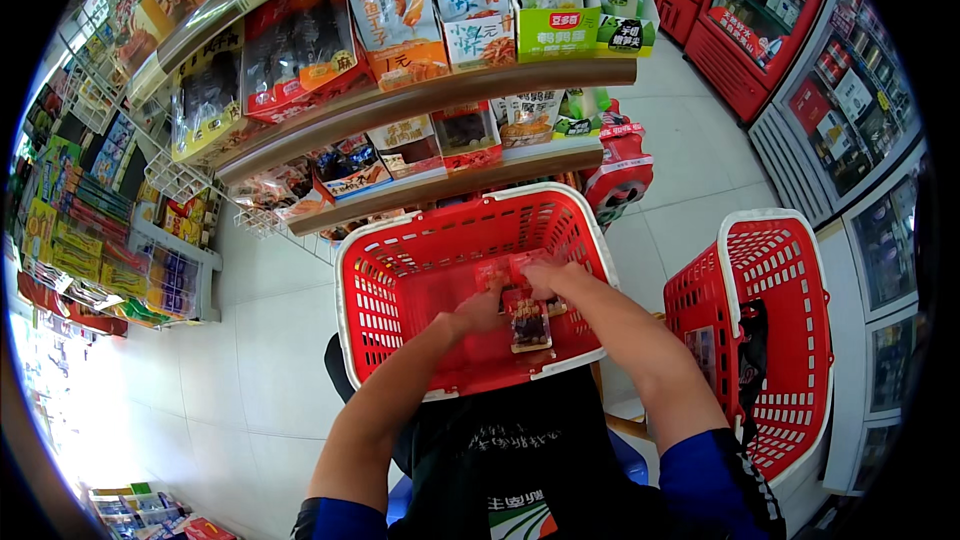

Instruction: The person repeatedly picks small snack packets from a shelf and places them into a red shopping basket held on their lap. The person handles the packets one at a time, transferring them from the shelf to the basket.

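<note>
Both my hands reach down into a red plastic shopping basket with a white rim, which stands in front of my body. My left hand is blurred, its fingers at the lower edge of a red snack packet; whether it grips it is unclear. Just to the right, my right hand, also blurred, has its fingers on another red packet. A red packet with a clear window showing dark pieces lies below them on the basket floor. More packaging is partly hidden beneath the hands.
Shelves of boxed and bagged snacks rise just beyond the basket. At right stands a second red basket with a black item inside, before glass-door coolers. Left is a goods rack. Pale floor tiles lie between.
</note>
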`<action>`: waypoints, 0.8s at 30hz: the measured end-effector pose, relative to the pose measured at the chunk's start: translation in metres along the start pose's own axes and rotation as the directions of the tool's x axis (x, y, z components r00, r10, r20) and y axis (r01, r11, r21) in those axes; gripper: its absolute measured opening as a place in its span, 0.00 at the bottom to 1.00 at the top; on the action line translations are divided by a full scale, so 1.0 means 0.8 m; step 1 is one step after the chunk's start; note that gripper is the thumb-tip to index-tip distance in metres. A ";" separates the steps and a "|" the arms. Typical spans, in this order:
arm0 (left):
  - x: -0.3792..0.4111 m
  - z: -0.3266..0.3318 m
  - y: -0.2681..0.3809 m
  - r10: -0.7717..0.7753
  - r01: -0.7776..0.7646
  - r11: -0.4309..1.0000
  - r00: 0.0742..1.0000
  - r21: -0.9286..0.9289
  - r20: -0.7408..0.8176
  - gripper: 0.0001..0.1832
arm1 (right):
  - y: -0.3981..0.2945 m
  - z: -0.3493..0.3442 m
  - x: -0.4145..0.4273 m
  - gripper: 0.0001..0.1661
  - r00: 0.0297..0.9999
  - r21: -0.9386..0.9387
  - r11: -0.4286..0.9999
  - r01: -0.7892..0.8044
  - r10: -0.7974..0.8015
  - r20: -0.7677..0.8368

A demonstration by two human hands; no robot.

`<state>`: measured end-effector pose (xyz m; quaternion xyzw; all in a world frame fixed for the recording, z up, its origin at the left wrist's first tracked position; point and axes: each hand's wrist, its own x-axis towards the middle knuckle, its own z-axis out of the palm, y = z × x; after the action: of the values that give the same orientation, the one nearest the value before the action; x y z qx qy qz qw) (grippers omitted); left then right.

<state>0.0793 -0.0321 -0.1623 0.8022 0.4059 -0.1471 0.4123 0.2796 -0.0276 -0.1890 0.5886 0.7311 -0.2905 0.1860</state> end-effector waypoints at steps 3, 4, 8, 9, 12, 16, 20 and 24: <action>0.016 0.025 -0.028 0.020 -0.021 1.000 0.998 -0.007 -0.051 0.45 | -0.015 0.009 0.005 0.27 0.998 0.041 0.999 -0.014 0.011 0.056; 0.020 0.031 -0.033 0.053 -0.055 0.998 0.995 -0.028 -0.088 0.45 | -0.023 -0.002 -0.003 0.26 0.999 0.055 0.998 -0.003 0.000 0.051; 0.042 0.053 -0.054 0.188 -0.213 0.971 0.961 -0.112 -0.202 0.42 | -0.017 0.014 0.006 0.18 0.999 0.121 0.992 0.039 -0.043 0.029; 0.045 0.055 -0.057 0.215 -0.251 0.958 0.950 -0.142 -0.226 0.41 | -0.016 0.018 0.006 0.18 0.998 0.148 0.988 0.054 -0.058 0.024; 0.053 0.051 -0.069 0.227 -0.275 0.947 0.938 -0.165 -0.263 0.34 | -0.017 0.007 0.000 0.19 0.986 0.242 0.959 0.146 -0.160 0.037; 0.005 -0.018 -0.016 0.024 -0.049 0.984 0.989 -0.171 -0.147 0.22 | -0.024 -0.033 -0.033 0.15 0.997 0.464 0.886 -0.014 -0.023 0.074; -0.039 -0.056 -0.023 0.109 -0.329 0.772 0.912 -0.544 -0.396 0.11 | -0.037 -0.078 -0.067 0.16 0.880 0.516 0.798 0.312 -0.039 -0.473; -0.077 -0.071 -0.021 0.027 -0.471 0.535 0.840 -0.702 -0.542 0.08 | -0.077 -0.121 -0.131 0.15 0.860 0.836 0.268 0.480 0.047 -0.509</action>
<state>0.0216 -0.0148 -0.1010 0.5818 0.3904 0.3171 0.6392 0.2514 -0.0526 -0.0380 0.5209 0.5126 -0.5466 -0.4089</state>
